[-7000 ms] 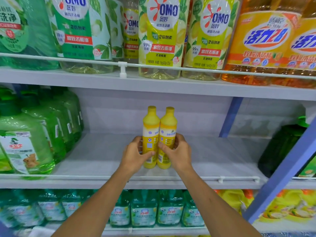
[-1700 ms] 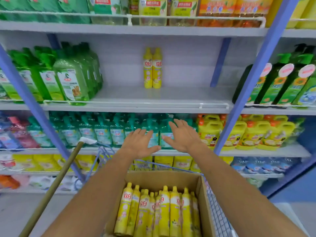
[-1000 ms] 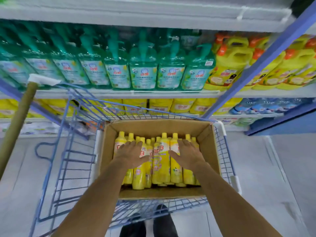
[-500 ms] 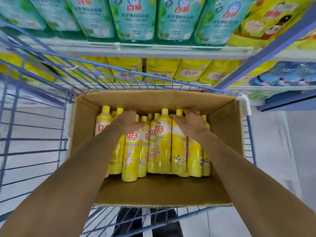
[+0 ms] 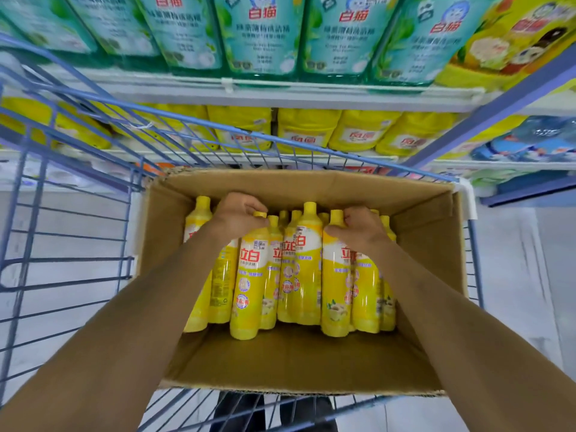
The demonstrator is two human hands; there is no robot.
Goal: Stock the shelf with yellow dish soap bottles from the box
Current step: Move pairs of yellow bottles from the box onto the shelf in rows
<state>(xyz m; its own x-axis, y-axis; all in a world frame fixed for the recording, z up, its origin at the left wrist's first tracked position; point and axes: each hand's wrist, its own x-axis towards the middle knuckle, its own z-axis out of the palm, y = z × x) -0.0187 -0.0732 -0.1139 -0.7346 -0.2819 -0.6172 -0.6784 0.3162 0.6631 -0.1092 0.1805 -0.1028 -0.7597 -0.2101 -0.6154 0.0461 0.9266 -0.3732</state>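
The yellow bottles (image 5: 307,266) stood packed in the box (image 5: 311,188) — left hand (image 5: 238,218) and right hand (image 5: 361,229) each curled round a neck. I'd have gripped below the cap and pulled straight up, so neighbours didn't topple.

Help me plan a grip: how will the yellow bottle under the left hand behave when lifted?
Probably rigid: the yellow bottle shows no dents. Its glossy label may slip. Tall and narrow, it likely tips easily.
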